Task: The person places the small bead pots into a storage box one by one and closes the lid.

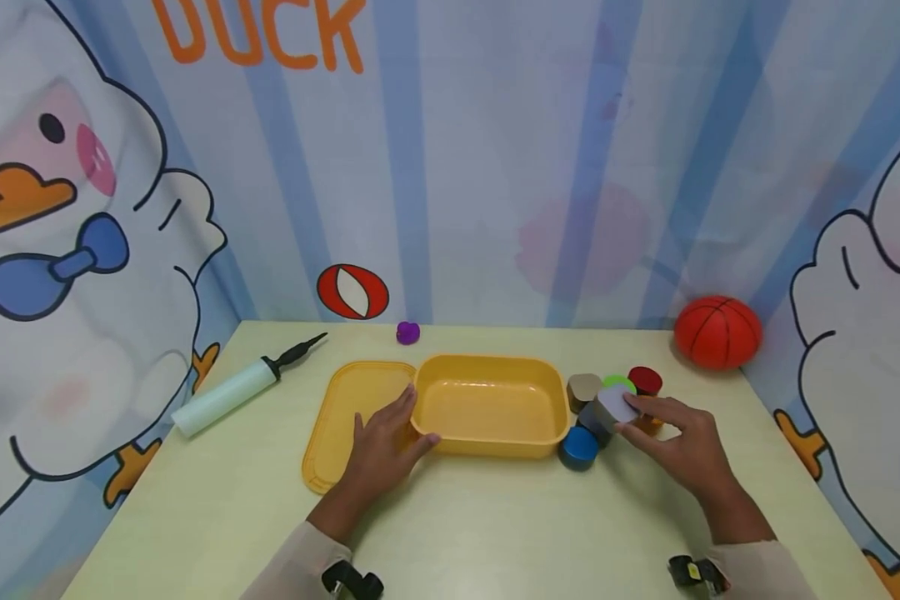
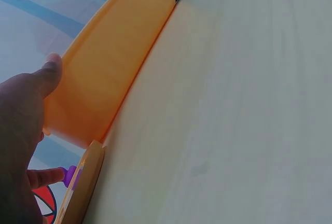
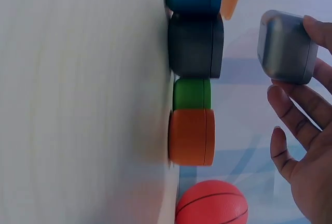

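My right hand (image 1: 686, 446) pinches a silver tin (image 3: 287, 47) by its lid edge, holding it raised above several small coloured tins. Below it are a blue tin (image 1: 578, 448), a dark grey tin (image 3: 194, 46), an orange tin (image 3: 192, 137) and a green tin (image 3: 192, 94). A tan tin (image 1: 584, 392) and a red tin (image 1: 645, 381) are behind. My left hand (image 1: 378, 450) touches the left end of a yellow plastic box (image 1: 491, 404). Its thumb lies against the near wall, and the other fingers are fairly straight. Nothing is visible inside the box.
A yellow lid (image 1: 345, 408) lies left of the box, partly under my left hand. Farther left is a pale green hand pump (image 1: 228, 396) with a black handle. A small purple object (image 1: 408, 332) and a red toy basketball (image 1: 717, 332) sit at the table's back edge.
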Available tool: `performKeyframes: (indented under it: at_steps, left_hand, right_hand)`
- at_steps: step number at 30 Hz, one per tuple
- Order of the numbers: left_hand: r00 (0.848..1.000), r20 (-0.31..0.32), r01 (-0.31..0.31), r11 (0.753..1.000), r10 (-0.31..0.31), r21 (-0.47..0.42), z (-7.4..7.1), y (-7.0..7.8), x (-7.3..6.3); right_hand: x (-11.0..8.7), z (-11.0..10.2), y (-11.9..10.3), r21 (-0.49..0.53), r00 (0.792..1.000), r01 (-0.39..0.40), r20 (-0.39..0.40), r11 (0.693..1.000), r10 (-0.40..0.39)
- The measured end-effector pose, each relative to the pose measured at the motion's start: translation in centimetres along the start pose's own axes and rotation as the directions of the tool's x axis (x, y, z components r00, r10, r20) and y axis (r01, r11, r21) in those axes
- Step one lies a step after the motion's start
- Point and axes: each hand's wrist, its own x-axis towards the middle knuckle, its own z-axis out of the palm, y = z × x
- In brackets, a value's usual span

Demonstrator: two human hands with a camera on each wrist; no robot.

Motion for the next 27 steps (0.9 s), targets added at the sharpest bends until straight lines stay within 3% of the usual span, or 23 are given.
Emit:
performKeyframes:
  at_steps: [6,10,17,24,27]
  left_hand:
    - [1.000,0.000,0.000,1.000,0.000,-0.004,0.0,0.2,0.1]
    - [1.000,-0.002,0.000,1.000,0.000,0.002,0.0,0.3,0.0]
    - [1.000,-0.007,-0.003,1.000,0.003,-0.010,0.0,0.4,0.2]
    - [1.000,0.001,0.013,1.000,-0.013,-0.005,0.0,0.3,0.1]
    - [1.000,-0.008,-0.003,1.000,0.003,-0.007,0.0,0.2,0.1]
  right_hand:
    - [1.1,1.1,-1.2,0.024,0.998,0.044,-0.048,0.999,-0.043]
    - [1.7,1.7,-2.0,0.020,0.998,0.021,-0.062,1.000,-0.020]
    - [2.7,3.2,-3.6,0.014,0.996,-0.089,-0.007,0.996,0.089]
    - [3.8,5.4,-4.5,0.074,1.000,-0.010,0.030,0.997,0.008]
    - [4.1,6.1,-4.9,0.103,0.998,-0.031,0.062,0.994,0.025]
